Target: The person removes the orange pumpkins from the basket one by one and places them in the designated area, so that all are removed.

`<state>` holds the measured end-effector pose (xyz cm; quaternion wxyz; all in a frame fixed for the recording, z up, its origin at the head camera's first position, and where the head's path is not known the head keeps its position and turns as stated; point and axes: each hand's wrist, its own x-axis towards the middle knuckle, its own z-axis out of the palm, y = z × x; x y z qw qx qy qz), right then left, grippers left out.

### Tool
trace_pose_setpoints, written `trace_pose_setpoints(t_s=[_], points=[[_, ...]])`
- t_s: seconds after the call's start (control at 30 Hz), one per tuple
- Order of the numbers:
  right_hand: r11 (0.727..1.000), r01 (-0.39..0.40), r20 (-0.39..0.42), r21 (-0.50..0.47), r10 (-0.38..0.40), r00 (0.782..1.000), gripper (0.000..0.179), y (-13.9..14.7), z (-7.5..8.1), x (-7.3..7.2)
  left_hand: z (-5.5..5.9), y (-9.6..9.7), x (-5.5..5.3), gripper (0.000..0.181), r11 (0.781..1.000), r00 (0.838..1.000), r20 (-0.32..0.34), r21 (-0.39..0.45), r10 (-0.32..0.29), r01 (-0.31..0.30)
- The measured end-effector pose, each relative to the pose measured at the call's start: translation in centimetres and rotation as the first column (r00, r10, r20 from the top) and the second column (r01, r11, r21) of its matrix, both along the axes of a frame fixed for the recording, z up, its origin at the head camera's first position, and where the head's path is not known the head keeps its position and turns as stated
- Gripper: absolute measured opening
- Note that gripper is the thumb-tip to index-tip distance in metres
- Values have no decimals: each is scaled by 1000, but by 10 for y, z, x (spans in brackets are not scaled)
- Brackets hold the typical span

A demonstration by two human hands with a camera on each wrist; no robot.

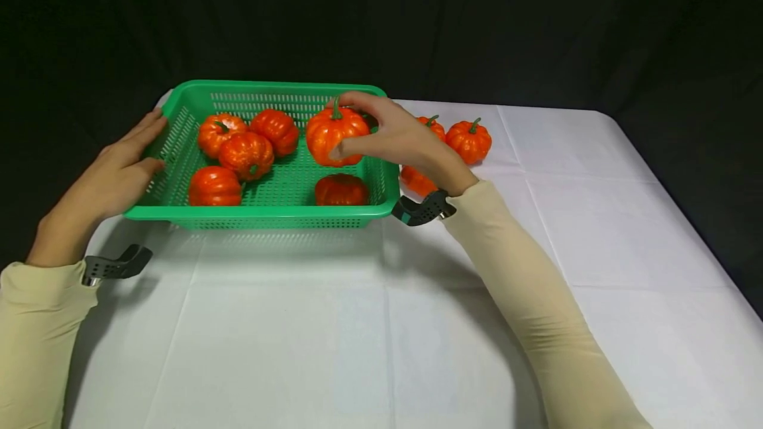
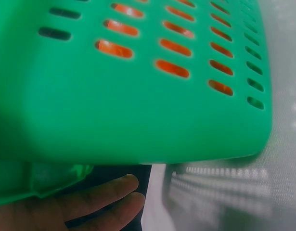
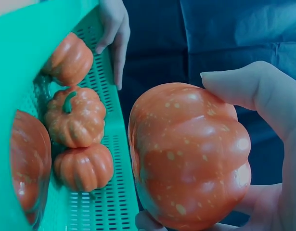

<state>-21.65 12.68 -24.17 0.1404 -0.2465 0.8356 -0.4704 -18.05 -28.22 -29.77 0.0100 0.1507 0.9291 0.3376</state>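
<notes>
My right hand grips a small orange pumpkin between thumb and fingers, stem up, above the right part of a green plastic basket. The right wrist view shows that pumpkin close up, its speckled side towards the camera. Beneath it, one darker pumpkin lies in the basket's front right. Several more pumpkins sit grouped in the left half. My left hand rests with fairly straight fingers on the basket's left rim; two of its fingers show beside the basket in the left wrist view.
To the right of the basket, a pumpkin stands on the white tablecloth. Two others, partly hidden by my right wrist, are a pumpkin behind and a pumpkin in front. A black curtain hangs behind the table.
</notes>
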Motion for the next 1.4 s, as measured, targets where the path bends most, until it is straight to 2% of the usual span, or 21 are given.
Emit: trace_pose_setpoints(t_s=[0.2,0.43,0.63,1.0,1.4], points=[[999,-5,-17,-46,4,1000,57,10,-2,6,0,1,-1,62,1000,1000,-6,2,-2,2],[993,-30,-22,-116,27,999,51,17,-5,9,0,1,-1,63,1000,1000,-6,2,-2,2],[996,0,-53,-85,-4,999,55,24,-4,13,0,0,0,62,1000,1000,-9,5,-7,7],[994,101,-17,-36,-102,995,61,44,-4,24,1,1,-1,63,1000,999,-33,-3,-7,7],[990,127,11,-55,-126,992,61,61,-5,27,1,1,-1,63,1000,1000,-9,-5,-4,4]])
